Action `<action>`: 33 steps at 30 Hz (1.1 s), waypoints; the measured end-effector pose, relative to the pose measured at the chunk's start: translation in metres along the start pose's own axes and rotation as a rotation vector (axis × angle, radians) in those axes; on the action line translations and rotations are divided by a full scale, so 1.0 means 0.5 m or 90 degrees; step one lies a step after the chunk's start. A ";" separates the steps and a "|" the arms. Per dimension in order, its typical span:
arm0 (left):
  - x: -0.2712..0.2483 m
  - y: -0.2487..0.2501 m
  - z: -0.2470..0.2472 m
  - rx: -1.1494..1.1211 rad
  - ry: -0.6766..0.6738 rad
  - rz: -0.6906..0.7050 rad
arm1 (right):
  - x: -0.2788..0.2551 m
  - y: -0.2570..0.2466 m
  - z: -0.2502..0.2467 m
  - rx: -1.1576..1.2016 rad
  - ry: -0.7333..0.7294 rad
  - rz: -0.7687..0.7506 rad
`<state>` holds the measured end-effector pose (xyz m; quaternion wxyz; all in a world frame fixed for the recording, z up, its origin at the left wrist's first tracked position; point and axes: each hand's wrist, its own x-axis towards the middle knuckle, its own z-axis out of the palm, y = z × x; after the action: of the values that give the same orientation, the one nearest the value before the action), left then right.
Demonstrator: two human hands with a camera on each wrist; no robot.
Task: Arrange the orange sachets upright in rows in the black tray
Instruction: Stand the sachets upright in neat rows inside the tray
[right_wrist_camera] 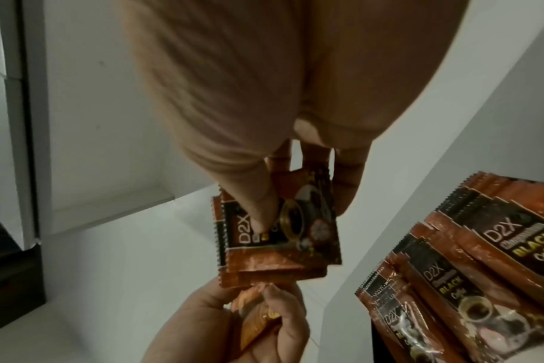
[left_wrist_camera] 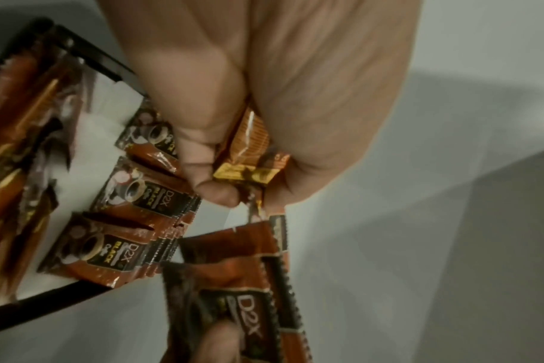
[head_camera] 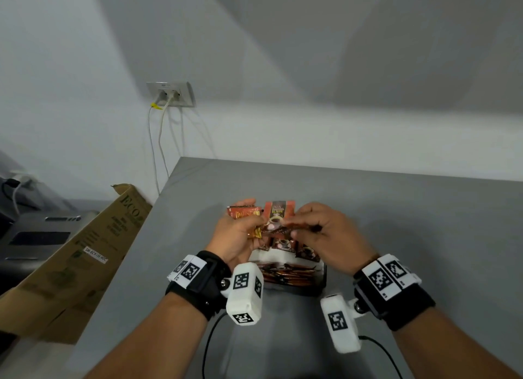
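Observation:
Both hands hover over the black tray (head_camera: 323, 278) on the grey table. My left hand (head_camera: 240, 231) grips a small bunch of orange sachets (head_camera: 244, 212), whose gold ends stick out of the fist (left_wrist_camera: 249, 157). My right hand (head_camera: 304, 227) pinches a thin stack of orange D2X sachets (right_wrist_camera: 280, 235) between thumb and fingers, right next to the left hand's bunch. In the tray, rows of sachets (left_wrist_camera: 131, 196) stand upright on the far side. More sachets (head_camera: 285, 274) fill the near side. The left wrist camera hides the tray's near left corner.
A brown cardboard box (head_camera: 85, 251) leans at the table's left edge. Behind it is a wall socket with white cables (head_camera: 171, 94). Bare grey table (head_camera: 424, 223) stretches to the right and behind the tray. Camera cables trail near the front edge.

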<state>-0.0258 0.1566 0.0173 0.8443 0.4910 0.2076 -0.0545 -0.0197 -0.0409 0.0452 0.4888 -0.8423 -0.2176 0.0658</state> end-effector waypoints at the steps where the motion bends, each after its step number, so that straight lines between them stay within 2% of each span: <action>1: 0.000 0.004 0.001 0.007 0.012 0.026 | -0.004 0.006 -0.001 0.028 -0.002 0.013; 2: 0.001 0.006 0.000 0.018 0.020 0.048 | -0.007 0.010 -0.002 0.091 0.010 0.037; 5: -0.002 0.010 0.004 0.064 0.009 0.082 | -0.002 0.018 0.001 0.431 0.065 0.156; 6: -0.003 0.005 0.006 0.080 -0.007 0.086 | 0.004 0.017 0.004 0.496 0.070 0.183; 12: -0.013 -0.014 0.019 0.057 -0.056 0.043 | 0.028 0.000 0.032 0.455 0.110 0.285; 16: -0.009 -0.011 0.003 0.007 -0.069 -0.001 | 0.029 0.002 0.014 0.560 0.147 0.291; 18: -0.010 -0.013 0.004 0.045 -0.075 0.012 | 0.029 -0.001 0.006 0.600 0.115 0.267; 22: -0.017 -0.019 0.018 0.095 -0.090 0.038 | 0.031 0.000 0.023 0.523 0.028 0.264; 25: -0.017 -0.020 0.026 0.117 -0.098 0.050 | 0.028 -0.007 0.033 0.572 0.010 0.299; 27: -0.013 -0.024 0.024 0.127 -0.099 0.037 | 0.026 -0.014 0.035 0.589 0.038 0.290; 29: -0.010 -0.026 0.017 0.089 -0.063 0.009 | 0.027 -0.019 0.032 0.468 0.120 0.239; 31: -0.003 -0.024 0.008 0.022 -0.040 -0.017 | 0.026 -0.018 0.024 0.164 0.209 0.145; 33: -0.002 -0.017 0.010 -0.014 -0.058 -0.002 | 0.019 -0.018 0.026 -0.070 0.182 0.002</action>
<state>-0.0278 0.1477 0.0132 0.8581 0.4785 0.1700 -0.0760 -0.0180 -0.0225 0.0469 0.4676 -0.8690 -0.1476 -0.0662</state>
